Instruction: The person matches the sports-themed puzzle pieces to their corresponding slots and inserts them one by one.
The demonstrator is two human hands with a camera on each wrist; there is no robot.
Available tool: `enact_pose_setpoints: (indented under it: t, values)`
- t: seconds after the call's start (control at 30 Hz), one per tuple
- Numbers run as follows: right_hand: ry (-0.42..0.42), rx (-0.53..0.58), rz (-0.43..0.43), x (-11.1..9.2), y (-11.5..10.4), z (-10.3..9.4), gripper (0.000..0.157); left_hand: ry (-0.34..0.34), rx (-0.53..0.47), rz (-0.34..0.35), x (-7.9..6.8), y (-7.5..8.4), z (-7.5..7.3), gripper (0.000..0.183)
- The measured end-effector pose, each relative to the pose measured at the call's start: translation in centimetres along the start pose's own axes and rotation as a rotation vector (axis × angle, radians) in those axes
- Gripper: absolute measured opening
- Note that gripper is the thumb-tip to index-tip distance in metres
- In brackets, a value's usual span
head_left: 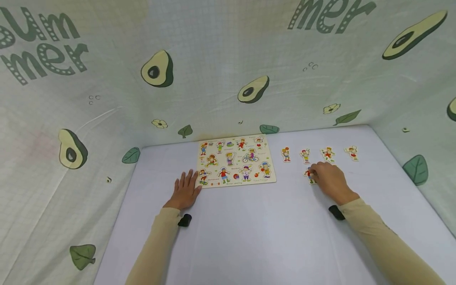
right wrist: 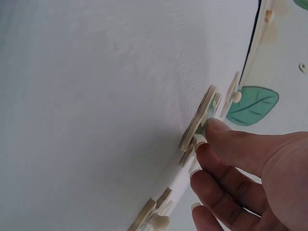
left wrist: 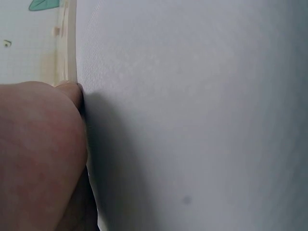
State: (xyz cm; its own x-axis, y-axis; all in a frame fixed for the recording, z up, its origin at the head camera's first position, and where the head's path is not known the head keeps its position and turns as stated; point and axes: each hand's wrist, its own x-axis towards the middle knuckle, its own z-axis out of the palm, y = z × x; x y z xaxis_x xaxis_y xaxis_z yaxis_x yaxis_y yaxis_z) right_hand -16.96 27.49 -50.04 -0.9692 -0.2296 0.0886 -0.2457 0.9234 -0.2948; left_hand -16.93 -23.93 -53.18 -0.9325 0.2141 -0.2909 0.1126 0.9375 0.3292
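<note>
A wooden puzzle board (head_left: 236, 161) printed with cartoon children at sports lies near the back of the table. My left hand (head_left: 184, 191) rests flat at its left edge, fingers spread and the thumb by the lower left corner. To the right of the board, my right hand (head_left: 329, 181) pinches a flat wooden puzzle piece (head_left: 309, 176) shaped like a child in red and blue. The right wrist view has the thumb and fingertips on that piece (right wrist: 198, 119), whose picture is mostly hidden.
Behind the right hand is a row of child-shaped pieces: a basketball player (head_left: 286, 154), one in a red cap (head_left: 305, 156), one with a soccer ball (head_left: 327, 154) and one at the far right (head_left: 352, 152). Patterned cloth (head_left: 213, 79) walls the white table.
</note>
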Motion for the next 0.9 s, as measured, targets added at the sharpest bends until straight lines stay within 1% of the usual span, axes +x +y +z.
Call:
enact_pose_setpoints:
  t: [0.27,0.4,0.53,0.7,0.9]
  values:
    - [0.020,-0.030,-0.035,0.1,-0.3,0.0,0.013,0.005,0.011,0.001,0.2,0.0,0.1,0.070]
    - [0.043,-0.033,-0.056,0.2,-1.1,0.0,0.013,0.010,0.012,0.005,0.4,-0.1,0.2,0.069]
    - [0.061,-0.024,-0.073,0.6,-2.7,0.0,0.013,0.009,0.011,0.000,0.4,-0.2,0.2,0.069]
    - [0.083,-0.008,-0.106,1.4,-5.3,0.3,0.013,0.012,0.009,-0.002,0.2,-0.1,0.1,0.069]
    - [0.078,-0.025,-0.160,2.5,-8.1,1.2,0.018,0.014,-0.001,0.000,0.1,0.0,0.1,0.069]
